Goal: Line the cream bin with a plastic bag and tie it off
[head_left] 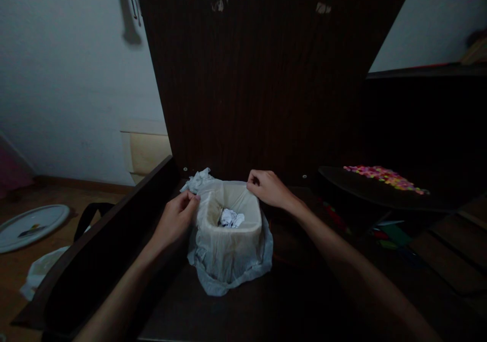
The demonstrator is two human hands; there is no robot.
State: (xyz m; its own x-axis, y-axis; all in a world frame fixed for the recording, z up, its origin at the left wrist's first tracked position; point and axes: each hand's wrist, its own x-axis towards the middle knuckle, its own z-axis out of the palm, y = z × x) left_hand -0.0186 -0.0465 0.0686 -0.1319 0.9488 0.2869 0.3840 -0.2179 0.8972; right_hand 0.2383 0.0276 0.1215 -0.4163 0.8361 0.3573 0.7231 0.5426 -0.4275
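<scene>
A small bin stands on the dark wooden surface, lined with a thin whitish plastic bag whose edge is folded over the rim and hangs down outside. Crumpled white paper lies inside at the bottom. My left hand is at the bin's left side, thumb and fingers pinching the bag. At the far right corner of the rim, my right hand has its fingers closed on the bag's edge. Behind the left corner sits a bunched whitish plastic heap; whether it joins the bag I cannot tell.
A tall dark panel rises right behind the bin. A low dark side board runs along the left. Colourful small pieces lie on a shelf at right. A white oval lid-like object is on the floor.
</scene>
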